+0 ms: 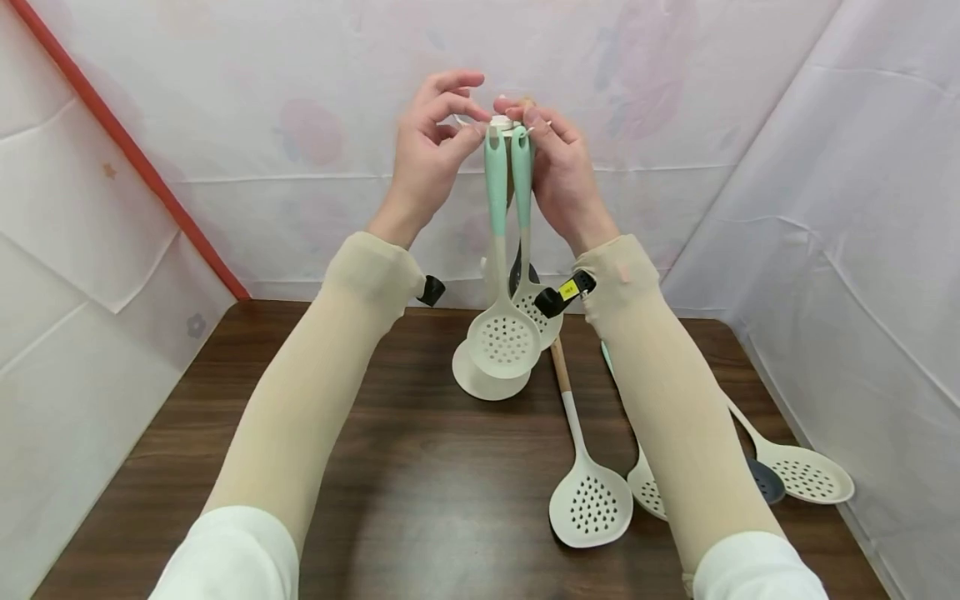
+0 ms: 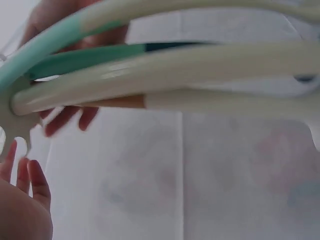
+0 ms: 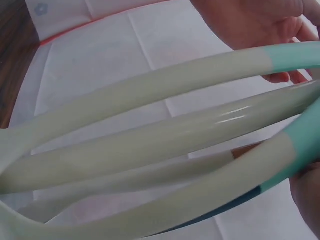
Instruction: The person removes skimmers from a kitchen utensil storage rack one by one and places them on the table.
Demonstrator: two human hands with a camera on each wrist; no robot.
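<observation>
A white utensil rack stands at the table's back, its round base on the wood and its top hub between my hands. A mint-handled skimmer hangs from the hub, with a second mint-handled utensil beside it. My left hand pinches the top end of the skimmer's handle with thumb and forefinger. My right hand curls its fingertips on the hub from the other side. The left wrist view shows the hub with the handles fanning out; my left hand's lower fingers hang free below it.
A slotted skimmer with a wood-and-white handle lies on the dark wooden table right of centre. Another skimmer, a dark spoon and a further slotted head lie by my right forearm. White cloth walls enclose the table.
</observation>
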